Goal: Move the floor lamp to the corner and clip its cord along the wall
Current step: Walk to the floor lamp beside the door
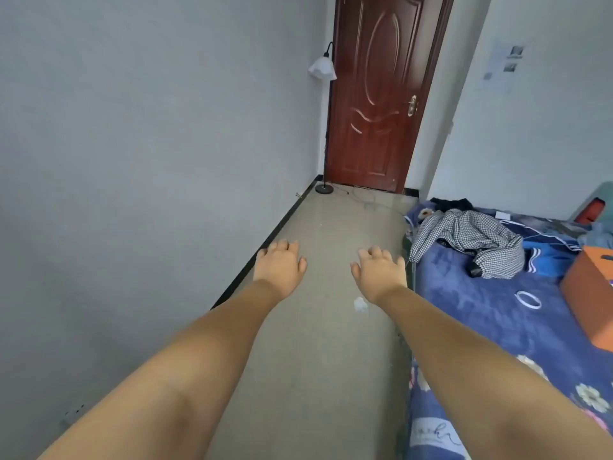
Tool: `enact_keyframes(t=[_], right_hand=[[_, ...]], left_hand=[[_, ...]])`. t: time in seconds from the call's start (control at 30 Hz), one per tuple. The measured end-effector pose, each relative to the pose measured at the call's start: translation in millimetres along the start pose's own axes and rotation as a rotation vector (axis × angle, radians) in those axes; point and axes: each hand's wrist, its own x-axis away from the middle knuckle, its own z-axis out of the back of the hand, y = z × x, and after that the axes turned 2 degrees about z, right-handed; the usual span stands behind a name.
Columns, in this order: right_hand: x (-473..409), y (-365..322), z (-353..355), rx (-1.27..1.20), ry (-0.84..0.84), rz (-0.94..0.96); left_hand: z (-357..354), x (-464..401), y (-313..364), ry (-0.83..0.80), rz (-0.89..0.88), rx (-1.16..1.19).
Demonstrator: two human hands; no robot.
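The left hand [278, 264] and the right hand [379, 272] reach out flat, fingers spread, holding nothing. Just right of the right hand is a bed [481, 313]. Far ahead of the hands, the floor lamp [325, 127] stands in the corner beside a brown door [374, 104].

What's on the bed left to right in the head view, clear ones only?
Checked shirt → white ring → orange box. The dark clothes and small bits at the far end of the bed overlap the shirt's span, so they are left out.
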Motion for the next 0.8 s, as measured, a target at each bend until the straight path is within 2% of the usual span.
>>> enact_keyframes(t=[0.17,0.4,0.6,0.8], right_hand=[[-15.9,-5.6,-28.3,0.011,-0.082,-0.026],[-64.0,19.0,-47.2,0.012,-0.089,-0.011],[-156.4,86.2,-48.6,0.028,-0.095,-0.042],[-278.3,157.8,-27.4,0.065,-0.090,-0.023]], left_hand=[[-27.4,-12.1,-12.1,-0.075,-0.026,-0.028],[-65.1,-68.5,0.2,-0.152,-0.046,-0.059],[-93.9,-173.2,49.9,-0.146,-0.112,-0.067],[-104.0,-302.8,104.5,-0.094,-0.099,-0.054]])
